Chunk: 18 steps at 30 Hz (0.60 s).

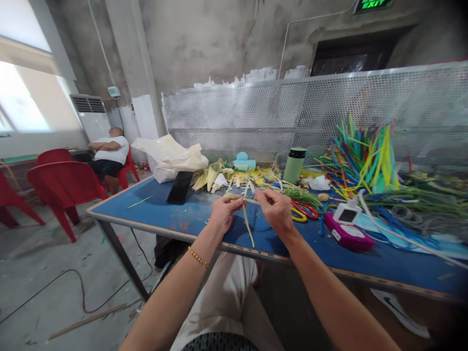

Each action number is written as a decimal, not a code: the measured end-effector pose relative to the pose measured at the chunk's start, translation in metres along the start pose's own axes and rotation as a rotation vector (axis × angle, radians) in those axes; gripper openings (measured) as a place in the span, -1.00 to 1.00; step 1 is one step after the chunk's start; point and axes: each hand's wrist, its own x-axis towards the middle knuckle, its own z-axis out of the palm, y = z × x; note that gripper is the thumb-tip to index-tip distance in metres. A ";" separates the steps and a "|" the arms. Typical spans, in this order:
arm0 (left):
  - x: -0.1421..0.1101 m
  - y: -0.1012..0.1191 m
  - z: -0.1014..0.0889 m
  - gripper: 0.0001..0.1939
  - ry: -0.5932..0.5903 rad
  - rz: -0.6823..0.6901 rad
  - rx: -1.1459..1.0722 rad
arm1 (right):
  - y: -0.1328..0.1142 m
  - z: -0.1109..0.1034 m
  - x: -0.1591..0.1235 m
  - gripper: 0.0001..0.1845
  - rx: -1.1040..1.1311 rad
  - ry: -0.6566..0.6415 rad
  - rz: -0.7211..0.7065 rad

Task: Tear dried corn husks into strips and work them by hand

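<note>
Pale, dried husk-like strips (249, 228) cross between my two hands above the front of the blue table. My left hand (221, 213) pinches them between thumb and fingers where they meet. Closed around one strip's other end is my right hand (277, 209), a little apart on the right. One strip hangs down toward the table edge. Behind my hands lies a pile of corn husks (209, 178) and loose fibres. Scissors with red and yellow handles (300, 217) rest just beyond my right hand.
A black phone (180, 187) and white plastic bag (171, 157) lie left. Behind stands a green tumbler (294, 168). Colourful strips (380, 161), a magenta device (347, 235) and a white cable crowd the right. A person (113, 148) sits beyond red chairs (66, 183).
</note>
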 end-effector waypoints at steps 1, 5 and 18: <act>-0.001 0.001 0.001 -0.67 -0.029 -0.003 0.019 | 0.002 -0.002 0.002 -0.56 0.007 0.080 0.072; -0.007 0.003 0.005 -0.68 -0.146 -0.046 0.030 | 0.007 -0.002 0.010 -0.55 0.177 -0.175 0.223; -0.008 0.001 0.002 -0.69 -0.221 -0.150 0.117 | -0.001 0.003 0.006 -0.57 0.567 -0.281 0.330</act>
